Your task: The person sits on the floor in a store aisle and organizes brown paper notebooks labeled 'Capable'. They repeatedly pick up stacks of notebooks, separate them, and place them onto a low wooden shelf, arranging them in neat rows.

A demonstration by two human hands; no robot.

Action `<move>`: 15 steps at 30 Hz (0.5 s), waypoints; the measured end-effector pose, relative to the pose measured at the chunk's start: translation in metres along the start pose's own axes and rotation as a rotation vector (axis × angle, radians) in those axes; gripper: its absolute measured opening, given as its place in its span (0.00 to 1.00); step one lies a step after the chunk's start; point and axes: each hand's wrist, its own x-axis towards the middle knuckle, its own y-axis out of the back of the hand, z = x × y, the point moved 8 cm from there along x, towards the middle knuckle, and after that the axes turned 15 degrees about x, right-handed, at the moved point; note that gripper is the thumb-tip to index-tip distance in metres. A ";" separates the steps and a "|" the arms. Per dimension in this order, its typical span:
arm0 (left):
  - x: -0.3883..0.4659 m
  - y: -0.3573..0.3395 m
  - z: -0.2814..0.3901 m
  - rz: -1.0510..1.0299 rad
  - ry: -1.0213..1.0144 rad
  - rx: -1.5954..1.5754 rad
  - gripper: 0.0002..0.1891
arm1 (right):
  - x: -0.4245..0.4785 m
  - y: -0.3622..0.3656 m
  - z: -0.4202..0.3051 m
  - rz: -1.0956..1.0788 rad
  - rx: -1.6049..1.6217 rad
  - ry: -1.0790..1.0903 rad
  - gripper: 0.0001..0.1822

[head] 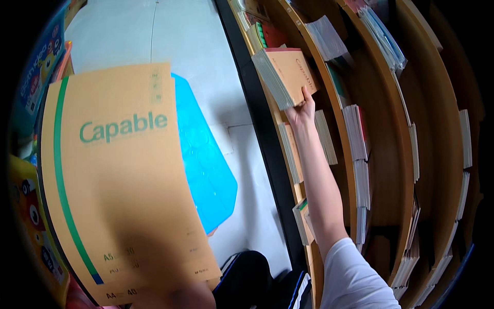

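My right hand [303, 110] grips a stack of tan paper-covered notebooks [287, 73] at the edge of the lowest shelf, its thumb on the top cover and its fingers hidden. This stack has a red binding strip and several pale page edges. To the left, a larger stack of tan Capable notebooks [119, 166] with a green stripe and dark spine fills the view. My left hand is mostly hidden under it; only a fingertip [212, 232] shows at the stack's right edge. Blurred skin and a shadow cover the stack's lower part.
A wooden bookshelf [382, 154] with several tiers of books and notebooks runs along the right, with a black base [258, 127]. A bright blue plastic object [210, 170] lies behind the large stack, above the pale tiled floor [193, 38]. Colourful printed packages [42, 73] line the left.
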 end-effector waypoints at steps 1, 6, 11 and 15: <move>0.001 0.003 -0.001 -0.011 0.012 -0.003 0.27 | 0.026 0.002 -0.003 0.004 -0.001 0.033 0.21; 0.003 0.011 -0.002 0.020 -0.002 -0.039 0.27 | 0.131 0.015 -0.032 0.063 0.019 0.168 0.23; -0.001 0.021 -0.005 0.126 -0.022 -0.031 0.26 | 0.177 0.020 -0.073 0.283 -0.254 0.396 0.16; 0.006 0.016 -0.004 0.035 -0.037 0.088 0.26 | 0.172 0.012 -0.106 0.484 -1.160 0.596 0.23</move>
